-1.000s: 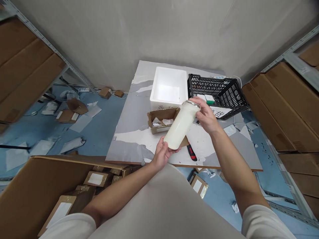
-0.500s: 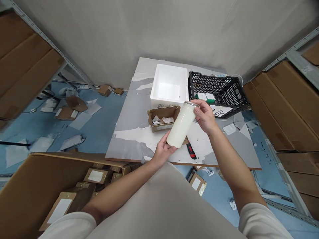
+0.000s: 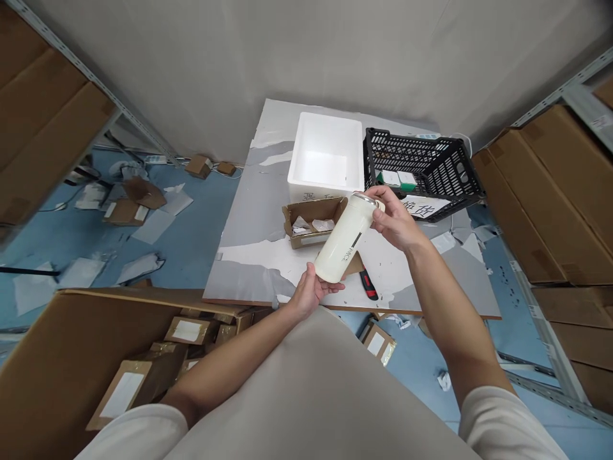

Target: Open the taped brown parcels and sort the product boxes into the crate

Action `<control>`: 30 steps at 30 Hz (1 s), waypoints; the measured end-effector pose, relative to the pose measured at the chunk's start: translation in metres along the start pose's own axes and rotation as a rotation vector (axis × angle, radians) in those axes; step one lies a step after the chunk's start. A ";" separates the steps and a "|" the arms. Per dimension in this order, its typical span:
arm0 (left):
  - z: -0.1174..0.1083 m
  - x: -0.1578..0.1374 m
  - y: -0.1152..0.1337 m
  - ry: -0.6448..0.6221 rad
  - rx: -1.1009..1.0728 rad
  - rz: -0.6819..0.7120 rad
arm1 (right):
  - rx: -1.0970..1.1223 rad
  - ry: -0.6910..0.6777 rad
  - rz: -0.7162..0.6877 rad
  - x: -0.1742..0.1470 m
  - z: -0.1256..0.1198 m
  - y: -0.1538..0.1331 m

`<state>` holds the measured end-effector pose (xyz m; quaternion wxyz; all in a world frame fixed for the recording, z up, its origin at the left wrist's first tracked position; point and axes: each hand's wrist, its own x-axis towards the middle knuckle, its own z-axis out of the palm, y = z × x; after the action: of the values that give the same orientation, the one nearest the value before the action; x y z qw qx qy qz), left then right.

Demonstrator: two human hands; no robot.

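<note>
A cream-white thermos bottle (image 3: 341,246) with a silvery rim and dark lettering on its side is held tilted above the table. My right hand (image 3: 393,218) grips its top end by the lid. Under the bottom end lies my left hand (image 3: 313,291), fingers partly stretched out and supporting the base. Behind the bottle stands an open small cardboard box (image 3: 313,241) with crumpled white wrapping inside. A red and black box cutter (image 3: 368,285) lies on the table just right of the bottle, beside a brown piece of cardboard (image 3: 355,263).
On the grey-white table (image 3: 239,255) stand a white foam box (image 3: 292,176) and a black plastic crate (image 3: 467,201) holding small green-white boxes. A large carton (image 3: 119,294) of packed boxes is at lower left. Shelves with cartons (image 3: 541,191) flank both sides; papers litter the blue floor.
The bottle has turned about its length, so dark lettering now shows on its side. My left hand has loosened its fingers and moved slightly under the base.
</note>
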<state>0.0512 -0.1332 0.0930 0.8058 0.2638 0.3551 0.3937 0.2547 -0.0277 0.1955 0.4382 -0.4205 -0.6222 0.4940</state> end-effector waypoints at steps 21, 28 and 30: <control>-0.078 0.068 -0.026 -0.043 1.293 0.403 | -0.627 0.189 -0.223 -0.106 0.035 0.063; -0.083 0.069 -0.049 -0.034 1.108 0.470 | -0.832 0.085 0.093 -0.097 0.066 0.102; -0.082 0.069 -0.056 0.001 1.086 0.492 | -0.964 0.093 0.213 -0.087 0.075 0.112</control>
<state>0.0422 -0.0959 -0.0216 0.4405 0.7125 0.4345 0.3310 0.2153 -0.1112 0.0647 0.1683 -0.6583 -0.7131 0.1729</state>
